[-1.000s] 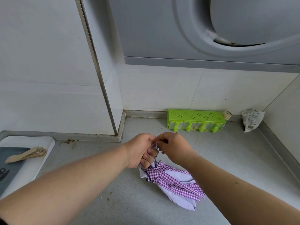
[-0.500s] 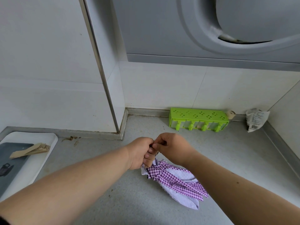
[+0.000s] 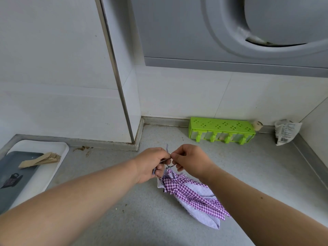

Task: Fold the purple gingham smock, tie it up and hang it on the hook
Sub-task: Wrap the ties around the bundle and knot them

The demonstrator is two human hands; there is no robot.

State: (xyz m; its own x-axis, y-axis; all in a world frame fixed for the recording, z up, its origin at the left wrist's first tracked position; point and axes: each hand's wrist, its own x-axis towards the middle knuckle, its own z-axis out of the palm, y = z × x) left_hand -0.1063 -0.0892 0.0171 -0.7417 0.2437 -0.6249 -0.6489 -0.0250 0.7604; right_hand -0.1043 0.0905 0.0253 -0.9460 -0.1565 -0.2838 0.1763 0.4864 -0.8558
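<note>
The purple gingham smock (image 3: 188, 194) lies folded into a narrow bundle on the grey counter, its upper end lifted toward my hands and its tails pointing down-right. A thin pale purple string (image 3: 167, 150) runs from the bundle's top between my fingers. My left hand (image 3: 150, 164) pinches the string and grips the bundle's top. Touching it from the right, my right hand (image 3: 190, 160) pinches the same string. No hook is in view.
A green plastic rack (image 3: 221, 132) stands against the back wall, with a crumpled packet (image 3: 285, 132) in the right corner. A white tray (image 3: 37, 174) with a grey board and wooden sticks (image 3: 40, 159) sits at the left. A grey hood (image 3: 230, 32) hangs overhead.
My fingers have parted slightly and drawn the thin string out, so a loop and a loose end now show between the hands. The bundle stays in place.
</note>
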